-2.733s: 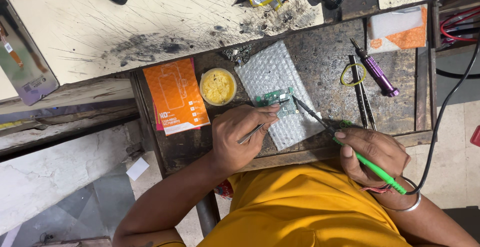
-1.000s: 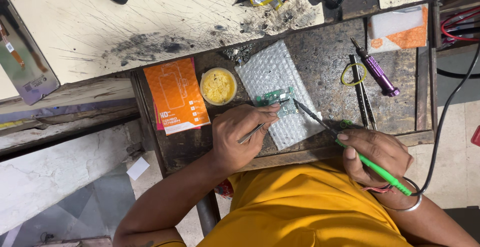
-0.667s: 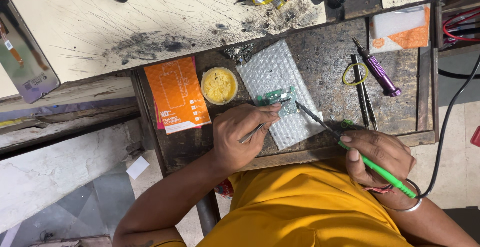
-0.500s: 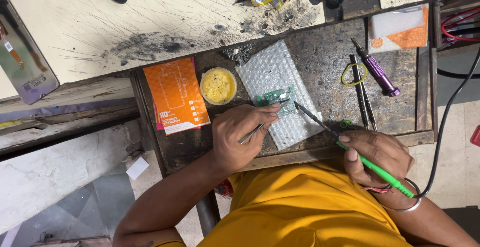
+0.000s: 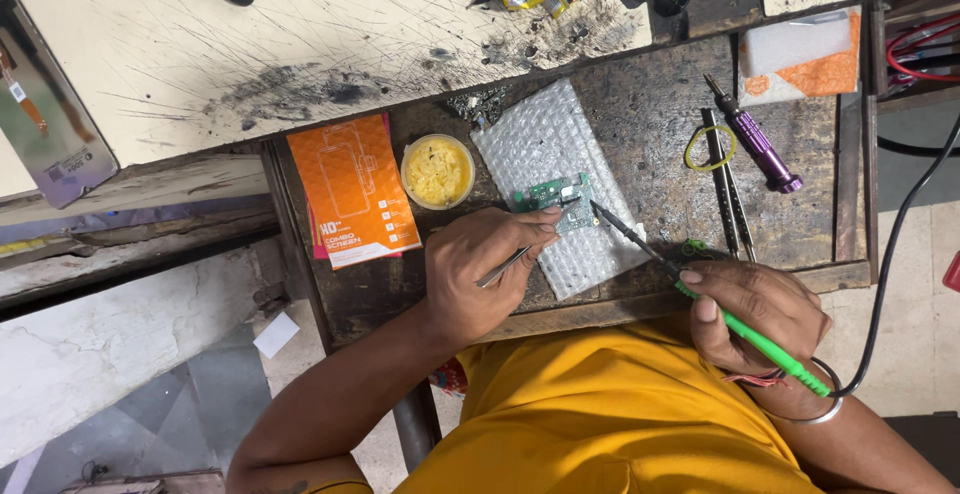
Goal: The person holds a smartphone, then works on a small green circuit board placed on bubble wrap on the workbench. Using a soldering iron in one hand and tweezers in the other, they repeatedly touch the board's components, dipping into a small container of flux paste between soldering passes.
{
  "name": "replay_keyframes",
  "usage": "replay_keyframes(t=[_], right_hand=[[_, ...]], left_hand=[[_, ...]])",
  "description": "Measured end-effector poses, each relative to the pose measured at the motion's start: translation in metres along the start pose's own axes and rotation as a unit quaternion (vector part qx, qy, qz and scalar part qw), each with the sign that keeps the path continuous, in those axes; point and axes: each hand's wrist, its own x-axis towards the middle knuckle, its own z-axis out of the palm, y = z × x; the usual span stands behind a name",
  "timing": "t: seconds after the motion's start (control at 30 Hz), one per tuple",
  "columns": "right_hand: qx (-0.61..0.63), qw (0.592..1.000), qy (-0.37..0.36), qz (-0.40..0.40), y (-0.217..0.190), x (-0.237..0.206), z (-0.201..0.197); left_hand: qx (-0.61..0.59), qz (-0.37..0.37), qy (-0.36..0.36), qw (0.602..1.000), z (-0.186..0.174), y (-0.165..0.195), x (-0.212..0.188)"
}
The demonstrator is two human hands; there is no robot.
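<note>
Almost nothing moves since before: left hand point(image 5: 490, 269) keeps tweezers point(image 5: 505, 266) pinched, right hand point(image 5: 760, 314) grips the green soldering iron point(image 5: 700, 299) (tip touching) at the small circuit board point(image 5: 555, 199) on bubble wrap point(image 5: 560, 174), on the tabletop point(image 5: 650, 114).

Your left hand point(image 5: 478, 272) grips thin bright-metal tweezers point(image 5: 505, 266) over matt green circuit board point(image 5: 553, 201) on clear, dimpled plastic bubble wrap point(image 5: 560, 154). Your right hand point(image 5: 757, 314) holds glossy green plastic soldering iron point(image 5: 700, 299), dark metal tip. Worn, scorched rough wood tray point(image 5: 650, 104). Glossy orange card packet point(image 5: 352, 190). Shiny purple metal screwdriver point(image 5: 752, 136).
</note>
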Motion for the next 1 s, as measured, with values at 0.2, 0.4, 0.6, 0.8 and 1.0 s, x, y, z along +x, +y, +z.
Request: replay_keyframes(t=[0.2,0.4,0.6,0.8,1.0], right_hand=[[-0.001,1.000,-0.008,0.000,-0.0006,0.0000,-0.0010],[0.004,1.000,-0.006,-0.001,0.0002,0.0001,-0.0003],[0.001,1.000,-0.003,0.000,-0.0002,0.0000,-0.0004],[0.005,1.000,-0.011,0.001,-0.0005,0.0014,-0.0010],[0.009,1.000,-0.010,-0.005,-0.0007,0.0021,-0.0009]], left_hand=[[-0.009,-0.002,-0.004,1.000,-0.0009,0.0007,0.0011],[-0.002,-0.002,-0.003,1.000,-0.0013,0.0019,0.0014],[0.005,-0.001,-0.002,1.000,-0.0016,0.0023,0.0021],[-0.003,-0.005,-0.003,1.000,-0.0019,0.0036,0.0031],[0.000,-0.009,-0.004,1.000,-0.0020,0.0031,0.0014]])
